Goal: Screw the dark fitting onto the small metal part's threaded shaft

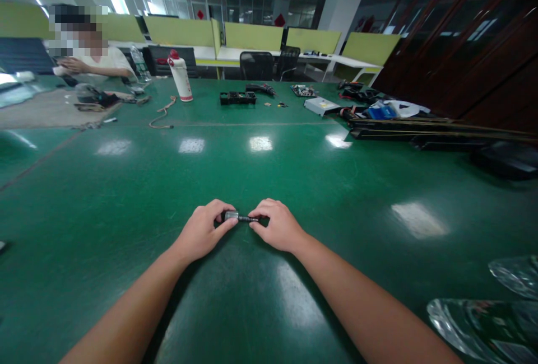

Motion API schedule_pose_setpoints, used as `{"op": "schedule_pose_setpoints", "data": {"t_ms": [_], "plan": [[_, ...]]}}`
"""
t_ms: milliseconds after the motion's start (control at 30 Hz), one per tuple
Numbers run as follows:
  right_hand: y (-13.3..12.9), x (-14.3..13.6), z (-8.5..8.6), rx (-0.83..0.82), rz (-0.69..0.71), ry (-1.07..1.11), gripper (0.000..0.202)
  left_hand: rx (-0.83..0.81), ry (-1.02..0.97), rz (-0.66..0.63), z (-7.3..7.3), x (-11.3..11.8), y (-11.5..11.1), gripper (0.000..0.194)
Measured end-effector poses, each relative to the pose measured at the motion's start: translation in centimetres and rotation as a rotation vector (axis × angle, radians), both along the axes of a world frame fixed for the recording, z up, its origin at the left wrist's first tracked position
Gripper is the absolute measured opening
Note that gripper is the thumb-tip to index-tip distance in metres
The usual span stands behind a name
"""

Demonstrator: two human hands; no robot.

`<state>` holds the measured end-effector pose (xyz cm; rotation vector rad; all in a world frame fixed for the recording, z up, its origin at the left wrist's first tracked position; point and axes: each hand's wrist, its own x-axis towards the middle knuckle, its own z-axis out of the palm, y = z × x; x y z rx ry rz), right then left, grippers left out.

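Observation:
A short screwdriver [232,215] with a greyish, partly see-through handle and a thin dark shaft lies level just above or on the green table [252,168]. My left hand [205,225] is closed around the handle, thumb in front and fingers behind. At the other end, my right hand [275,223] pinches the shaft near its tip between thumb and fingers. The far end of the handle is hidden in my left hand. Whether the tool touches the tabletop I cannot tell.
Plastic bottles [483,325] lie at the lower right. Toward the back stand a white flask [180,77], a black device part [237,98] and a grey metal box [321,106]. Long dark strips [399,129] lie at right. Another person [101,64] sits at far left.

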<state>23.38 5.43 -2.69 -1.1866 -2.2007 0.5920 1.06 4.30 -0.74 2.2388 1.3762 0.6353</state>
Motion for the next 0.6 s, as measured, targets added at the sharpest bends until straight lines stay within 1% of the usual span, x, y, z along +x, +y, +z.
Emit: {"op": "schedule_pose_setpoints", "data": {"t_ms": [133,233,400,600], "plan": [[-0.19,-0.27,0.21,-0.011,0.070,0.043,0.012,0.008,0.008,-0.076,0.04,-0.18,0.01,0.022],[-0.24,-0.37,0.34,-0.024,0.069,0.064,0.014,-0.002,0.026,-0.054,0.06,-0.20,-0.07,0.023],[-0.20,-0.46,0.41,-0.025,0.071,0.060,0.008,0.007,0.062,-0.006,0.01,-0.08,-0.18,0.029],[-0.25,-0.46,0.36,-0.014,0.083,0.061,0.008,-0.011,0.031,-0.005,-0.12,-0.12,0.01,0.025]]}}
